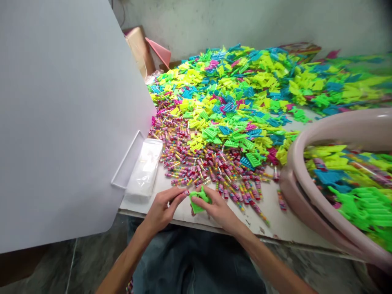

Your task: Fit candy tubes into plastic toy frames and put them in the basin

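Observation:
Low over the table's front edge, my right hand (218,207) grips a green moulded plastic piece (199,200) from above. My left hand (163,207) comes in from the left, its fingertips pinched at the piece's left end. Whether a small item sits in that pinch is hidden by the fingers. Beyond both hands lies a wide spread of striped tube-shaped sweets (202,163), and farther back a heap of neon green, yellow, blue and pink plastic pieces (232,85).
A tall white board (61,122) stands at the left, with a stack of clear plastic bags (144,167) at its foot. A pink plastic basin (309,196) full of similar pieces sits at the right. My denim-covered lap (196,261) lies below the white table edge (183,220).

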Demonstrator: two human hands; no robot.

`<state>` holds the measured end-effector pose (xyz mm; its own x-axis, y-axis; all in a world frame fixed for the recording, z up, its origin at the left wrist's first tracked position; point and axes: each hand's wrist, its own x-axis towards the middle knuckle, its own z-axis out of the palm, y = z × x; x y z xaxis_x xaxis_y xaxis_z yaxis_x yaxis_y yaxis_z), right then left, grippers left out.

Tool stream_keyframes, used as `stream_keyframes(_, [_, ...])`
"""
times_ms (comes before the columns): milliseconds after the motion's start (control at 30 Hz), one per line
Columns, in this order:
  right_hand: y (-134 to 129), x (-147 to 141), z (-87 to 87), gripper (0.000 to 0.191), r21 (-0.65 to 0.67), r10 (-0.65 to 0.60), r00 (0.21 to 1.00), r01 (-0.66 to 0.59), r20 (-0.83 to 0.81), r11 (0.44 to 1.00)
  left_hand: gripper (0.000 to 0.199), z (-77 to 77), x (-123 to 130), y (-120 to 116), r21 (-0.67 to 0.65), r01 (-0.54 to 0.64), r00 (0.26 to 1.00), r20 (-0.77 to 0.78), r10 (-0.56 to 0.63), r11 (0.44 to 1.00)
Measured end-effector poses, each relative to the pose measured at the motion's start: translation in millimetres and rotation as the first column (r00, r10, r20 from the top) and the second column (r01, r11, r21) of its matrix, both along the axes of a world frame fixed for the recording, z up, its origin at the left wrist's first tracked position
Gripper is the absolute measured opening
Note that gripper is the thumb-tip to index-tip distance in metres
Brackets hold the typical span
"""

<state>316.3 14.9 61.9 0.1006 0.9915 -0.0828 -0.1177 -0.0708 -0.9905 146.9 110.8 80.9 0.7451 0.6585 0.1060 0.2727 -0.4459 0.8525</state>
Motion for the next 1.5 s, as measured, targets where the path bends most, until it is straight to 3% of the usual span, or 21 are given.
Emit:
stream_keyframes(67, [2.1,-3.9,-12.9,0.031,-0.036,0.027,0.997,-0.029,-0.077,0.999,0.031,-10.6,-2.6,1.8,-0.025,0.005,1.000,-0.023,-0.006,1.000])
stream_keyframes(167, [5.5,-6.8,-27.5,0.034,-0.038,-0.044,0.998,0.046,0.033,0.998,0.032,-21.1,-3.1,5.4,-0.032,0.029,0.997,-0.065,-0.032,0.999])
stream_keyframes(267, [10.6,-5.3,-31.6,0.035,-0.049,-0.112,0.988,0.117,0.103,0.992,0.033,-21.3,1.9,7.8,0.183,0.084,0.988,-0.146,-0.057,0.980])
stream_keyframes(367, [15.7,-2.2,-28.6,0.035,-0.089,-0.133,0.990,0.136,0.042,0.987,0.032,-14.4,9.8,6.6,0.479,0.166,0.954,-0.300,-0.017,0.862])
stream_keyframes(433, [17.3,-1.2,-26.2,0.034,-0.113,-0.139,0.990,0.137,-0.012,0.984,0.037,-10.6,14.2,4.5,0.577,0.205,0.930,-0.367,0.026,0.791])
stream_keyframes(500, [17.3,-1.5,-25.2,0.034,-0.133,-0.162,0.987,0.158,-0.020,0.979,0.050,-10.7,17.2,3.3,0.621,0.210,0.925,-0.376,0.052,0.755])
stream_keyframes(567, [16.4,-2.4,-25.6,0.034,-0.150,-0.183,0.983,0.179,-0.012,0.972,0.053,-14.8,18.6,3.9,0.630,0.194,0.938,-0.343,0.046,0.752])
stream_keyframes(733, [14.5,-3.4,-29.6,0.036,-0.174,-0.177,0.984,0.175,0.009,0.969,0.042,-28.5,18.2,7.9,0.557,0.152,0.978,-0.203,-0.043,0.816])
stream_keyframes(900, [15.7,-3.4,-30.9,0.035,-0.187,-0.170,0.985,0.167,0.003,0.968,0.040,-34.0,15.5,10.9,0.531,0.132,0.988,-0.134,-0.071,0.837])
stream_keyframes(1067, [15.4,-2.9,-30.0,0.034,-0.184,-0.163,0.986,0.156,-0.023,0.970,0.042,-39.5,13.2,15.5,0.545,0.137,0.990,-0.104,-0.096,0.827])
stream_keyframes(1233, [14.5,-2.3,-27.3,0.034,-0.181,-0.129,0.992,0.127,0.002,0.975,0.041,-43.7,12.1,17.5,0.607,0.136,0.990,-0.064,-0.122,0.783])
stream_keyframes(1500, [13.1,-5.2,-32.3,0.035,-0.136,-0.163,0.982,0.175,0.095,0.975,0.036,-37.0,13.5,16.9,0.588,0.153,0.988,-0.075,-0.135,0.794])
